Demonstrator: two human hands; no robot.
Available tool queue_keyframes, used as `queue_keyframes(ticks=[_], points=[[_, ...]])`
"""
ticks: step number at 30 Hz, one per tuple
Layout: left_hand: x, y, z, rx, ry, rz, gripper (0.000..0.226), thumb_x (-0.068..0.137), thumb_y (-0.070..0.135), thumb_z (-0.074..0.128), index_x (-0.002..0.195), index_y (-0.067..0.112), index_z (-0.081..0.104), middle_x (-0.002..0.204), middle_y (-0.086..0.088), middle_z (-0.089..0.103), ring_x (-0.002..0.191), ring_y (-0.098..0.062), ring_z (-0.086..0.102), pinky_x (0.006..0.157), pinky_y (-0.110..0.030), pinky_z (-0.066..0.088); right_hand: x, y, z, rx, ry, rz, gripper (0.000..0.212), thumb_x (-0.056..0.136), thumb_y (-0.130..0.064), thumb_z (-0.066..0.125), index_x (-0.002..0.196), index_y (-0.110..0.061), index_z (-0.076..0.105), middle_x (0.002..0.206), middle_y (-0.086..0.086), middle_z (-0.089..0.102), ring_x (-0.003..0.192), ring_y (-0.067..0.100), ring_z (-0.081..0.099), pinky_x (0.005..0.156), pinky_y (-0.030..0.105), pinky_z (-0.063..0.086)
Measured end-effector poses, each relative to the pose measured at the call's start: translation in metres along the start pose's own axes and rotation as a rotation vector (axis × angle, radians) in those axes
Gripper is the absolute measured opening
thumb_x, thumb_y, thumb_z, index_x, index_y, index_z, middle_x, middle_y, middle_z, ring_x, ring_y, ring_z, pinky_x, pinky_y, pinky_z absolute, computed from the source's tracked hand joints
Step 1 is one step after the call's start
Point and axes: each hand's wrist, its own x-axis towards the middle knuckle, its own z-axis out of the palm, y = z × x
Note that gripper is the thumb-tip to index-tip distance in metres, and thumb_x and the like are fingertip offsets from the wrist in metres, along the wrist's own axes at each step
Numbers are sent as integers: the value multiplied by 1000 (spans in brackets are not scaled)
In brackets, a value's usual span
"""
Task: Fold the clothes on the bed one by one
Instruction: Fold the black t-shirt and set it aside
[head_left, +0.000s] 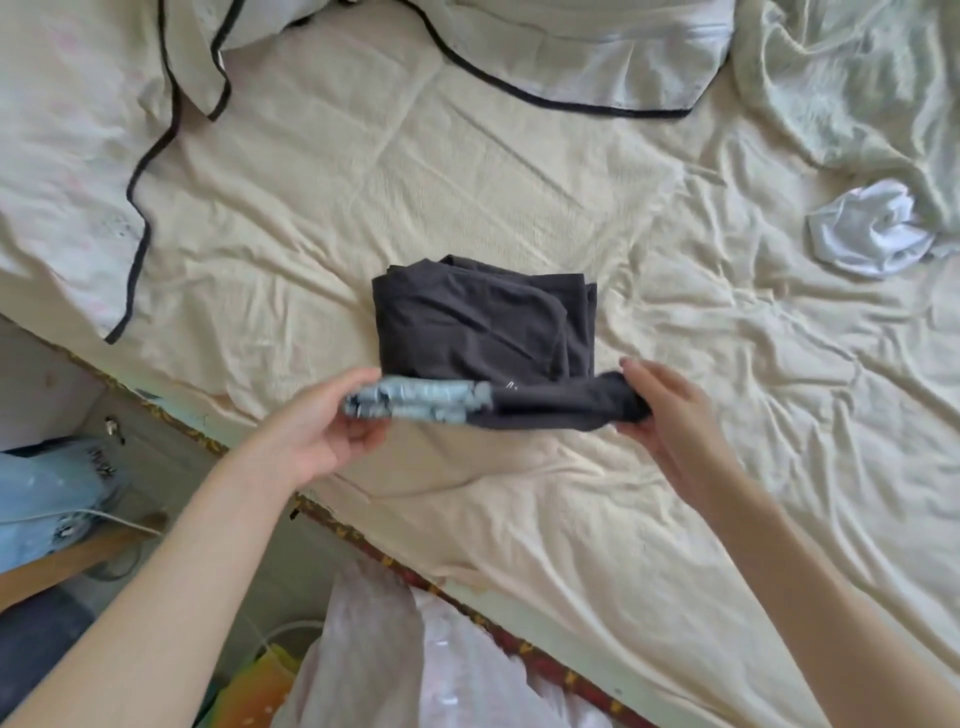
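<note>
You stand at the edge of a bed (519, 171) covered with a wrinkled cream sheet, and you look down at it. In the middle of the bed lies a folded dark grey garment (483, 317), flat on the sheet. I use it as the landmark for all places.

Just in front of the folded garment, on the side nearer to you, you hold a long rolled or folded piece (498, 408) stretched between your two hands. Its left part is light blue-grey with a dark pattern, its right part is dark grey. It seems to hang a little above the sheet and overlaps the near edge of the folded garment; whether it touches that garment I cannot tell.

Your left hand (332, 421) grips the patterned end, with the fingers curled around it. Your right hand (670, 410) holds the dark end, the thumb above and the fingers below.

To the right of the folded garment, well apart, lies a crumpled white garment (872, 234). Beyond that one, a pale green blanket (852, 88) is bunched up. Behind the folded garment, and also to its left, lies white bedding with black piping (597, 62).

Left of the folded garment and off the bed, you see light blue jeans (47, 488). Nearer to you, beside the bed edge, is a translucent plastic bag (395, 654).
</note>
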Motion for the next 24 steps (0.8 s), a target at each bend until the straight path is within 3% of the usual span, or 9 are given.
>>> queue_keyframes(ticks=[3,6,8,10,12,14,16,20,24], points=[[25,31,19,-59,97,130,26,98,29,45,104,7,57,84,-9,70,69,-17,66,60,-26,54,39,-23,21,-1,17,-102,32,98,-39,46,116,-16,58,93,5,67,82,14,67,71,26,54],[51,34,35,407,393,464,27,96,34,49,112,12,55,107,-3,64,91,-17,60,81,-29,49,73,-14,40,-384,100,-289,49,99,-38,43,143,-17,40,109,2,63,102,16,59,90,25,43],[58,24,48,635,412,598,36,95,36,51,122,11,51,117,-1,57,104,-16,54,87,-23,38,87,0,47,-695,196,-461,47,97,-31,48,141,-16,44,120,6,57,114,23,50,98,31,37],[63,13,53,663,401,607,46,95,39,50,128,8,46,124,-5,55,114,-21,52,88,-24,35,91,16,52,-835,265,-589,44,95,-28,50,136,-14,51,134,12,49,126,31,42,106,44,33],[66,6,50,637,409,595,44,96,42,46,119,5,50,111,-6,58,108,-25,53,83,-27,37,92,32,55,-853,303,-708,45,93,-30,47,133,-9,54,141,20,44,132,38,38,108,52,32],[63,-6,42,694,428,634,38,99,40,40,96,4,51,82,-2,55,86,-27,53,69,-30,33,86,49,58,-961,302,-792,49,94,-34,41,136,-10,50,146,21,39,137,40,32,112,53,26],[58,-22,31,754,482,745,36,101,36,36,84,5,45,68,-4,48,67,-24,46,59,-33,28,80,60,63,-1082,252,-834,52,95,-37,38,143,-17,41,151,18,32,141,37,25,114,52,16],[64,-40,22,745,560,828,32,101,30,38,79,7,39,61,-3,42,59,-23,38,54,-31,17,89,71,70,-1272,220,-802,55,96,-44,31,148,-24,31,155,15,25,143,35,22,115,50,13],[83,-25,32,849,586,746,30,101,37,35,83,13,40,69,0,46,67,-23,41,59,-32,23,103,66,70,-1341,120,-636,61,93,-53,16,150,-30,21,159,10,11,146,30,10,116,50,8]])
